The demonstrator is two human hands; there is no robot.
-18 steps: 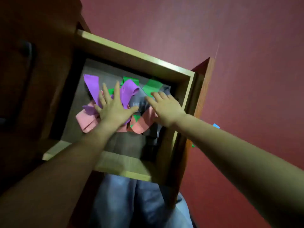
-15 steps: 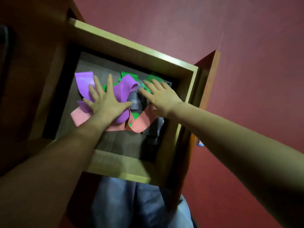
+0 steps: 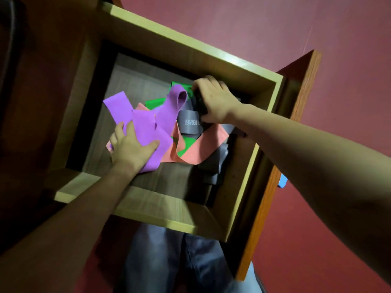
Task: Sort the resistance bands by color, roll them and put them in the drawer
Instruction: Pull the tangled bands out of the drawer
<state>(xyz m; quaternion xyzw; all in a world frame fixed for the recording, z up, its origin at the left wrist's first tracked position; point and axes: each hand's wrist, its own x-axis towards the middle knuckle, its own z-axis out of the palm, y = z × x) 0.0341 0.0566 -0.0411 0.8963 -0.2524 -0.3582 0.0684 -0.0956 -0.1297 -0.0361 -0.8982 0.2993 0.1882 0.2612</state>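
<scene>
Where the wooden drawer (image 3: 190,47) stands open: purple band (image 3: 148,127) gripped by left hand (image 3: 130,150), gray band (image 3: 188,124) clutched by right hand (image 3: 213,100); bare room along its left side.

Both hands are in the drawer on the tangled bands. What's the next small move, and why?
Probably lift the clump out of the drawer. The left hand grips the purple band, the right hand a dark band, and these lie tangled with the salmon band, green band and grey band, none rolled.

Open wooden drawer (image 3: 196,50) holds tangled purple, salmon, green, grey bands (image 3: 148,132).
</scene>
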